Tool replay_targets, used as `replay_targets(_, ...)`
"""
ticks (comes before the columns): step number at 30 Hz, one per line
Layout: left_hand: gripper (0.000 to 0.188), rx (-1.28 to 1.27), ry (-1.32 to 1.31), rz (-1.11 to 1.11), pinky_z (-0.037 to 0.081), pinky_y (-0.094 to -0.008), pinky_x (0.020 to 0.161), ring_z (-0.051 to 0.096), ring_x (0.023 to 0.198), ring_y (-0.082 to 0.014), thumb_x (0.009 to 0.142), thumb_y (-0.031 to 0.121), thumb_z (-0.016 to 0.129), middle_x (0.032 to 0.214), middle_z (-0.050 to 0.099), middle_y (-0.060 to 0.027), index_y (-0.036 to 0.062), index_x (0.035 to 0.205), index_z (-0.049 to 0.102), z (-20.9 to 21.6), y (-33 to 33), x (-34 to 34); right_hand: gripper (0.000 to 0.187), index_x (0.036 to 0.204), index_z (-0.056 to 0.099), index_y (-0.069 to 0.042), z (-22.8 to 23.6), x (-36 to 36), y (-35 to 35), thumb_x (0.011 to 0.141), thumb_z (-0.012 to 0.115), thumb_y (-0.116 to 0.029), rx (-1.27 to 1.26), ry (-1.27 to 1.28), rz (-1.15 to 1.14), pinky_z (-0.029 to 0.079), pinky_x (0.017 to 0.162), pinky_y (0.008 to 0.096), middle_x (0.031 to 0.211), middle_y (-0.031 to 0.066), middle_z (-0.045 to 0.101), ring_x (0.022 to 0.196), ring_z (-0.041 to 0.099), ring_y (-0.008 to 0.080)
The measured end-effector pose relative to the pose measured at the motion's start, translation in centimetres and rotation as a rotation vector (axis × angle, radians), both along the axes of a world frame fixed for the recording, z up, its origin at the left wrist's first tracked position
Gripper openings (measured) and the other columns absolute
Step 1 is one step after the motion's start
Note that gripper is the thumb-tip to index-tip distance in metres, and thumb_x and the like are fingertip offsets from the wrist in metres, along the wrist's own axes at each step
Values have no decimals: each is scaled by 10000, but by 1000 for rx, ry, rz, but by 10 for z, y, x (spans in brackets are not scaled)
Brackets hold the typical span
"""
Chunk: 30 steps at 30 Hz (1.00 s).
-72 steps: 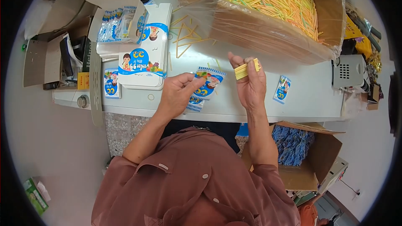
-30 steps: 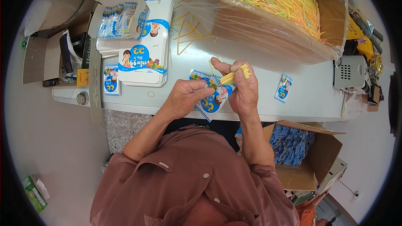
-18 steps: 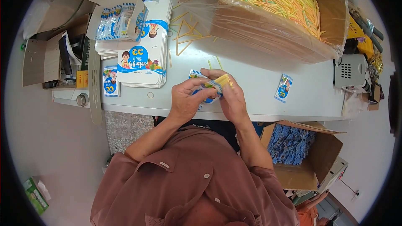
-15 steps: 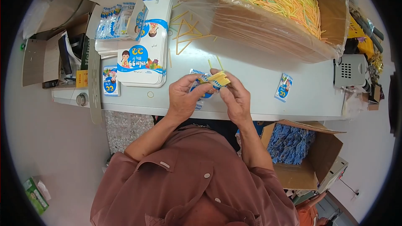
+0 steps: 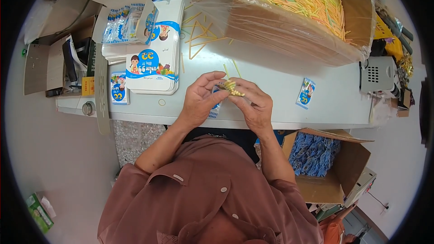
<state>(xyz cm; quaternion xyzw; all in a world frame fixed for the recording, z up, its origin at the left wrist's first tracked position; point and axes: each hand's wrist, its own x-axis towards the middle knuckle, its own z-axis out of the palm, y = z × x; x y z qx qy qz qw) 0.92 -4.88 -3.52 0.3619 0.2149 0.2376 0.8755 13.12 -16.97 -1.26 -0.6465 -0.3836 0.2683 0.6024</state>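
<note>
A small bundle of thin yellow sticks (image 5: 235,90) is held up between my two hands, its cut ends facing up. My left hand (image 5: 198,101) is closed on its left side, the thumb pressed against the sticks. From the other side my right hand (image 5: 255,107) grips the same bundle with bent fingers. Under the hands, a blue and white packet (image 5: 214,111) shows partly at the table's front edge; the fingers hide the rest. Two loose pale green sticks (image 5: 237,68) lie just beyond the hands.
An open carton of yellow and orange sticks (image 5: 294,4) stands at the back right. Flat printed cartons (image 5: 151,70) are stacked at left beside an open box of packets (image 5: 129,22). Single packets (image 5: 306,93) lie on both sides. Below right is a carton of blue wrappers (image 5: 313,153).
The stick bundle has tipped so its ends now face up, and the hands have closed in around it. Less of the blue and white packet shows now.
</note>
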Motion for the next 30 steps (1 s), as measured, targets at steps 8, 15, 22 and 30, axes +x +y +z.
replay_targets(8,323,639,175,-52,529,-317,847,660,941,-198,821,-44,706,1056,695,-123,-2,1135,645,-8,7,-1,278,1122,700,11,-21,6,-13,854,672,75,200,172,46,487,987,330,1247,203,642,1138,619,256)
replay_targets(15,332,856,305,-52,516,-292,802,647,900,-184,789,-46,718,1002,678,-117,-6,1114,663,-17,3,0,295,1166,661,10,-33,7,-9,875,669,56,9,223,70,475,1008,328,1290,178,617,1168,598,240)
replay_targets(22,306,1098,348,33,514,-292,759,654,856,-219,803,11,748,984,676,-131,8,1096,658,-4,1,-6,211,1119,674,20,-5,19,-20,911,645,1,-144,30,-20,512,906,297,1087,130,698,1006,649,178)
replay_targets(30,414,1413,1040,-55,498,-408,611,655,776,-325,781,327,795,866,636,-122,31,1006,613,12,5,-36,196,1079,642,23,25,131,-91,926,669,-97,-401,106,-333,525,729,257,902,83,700,820,636,104)
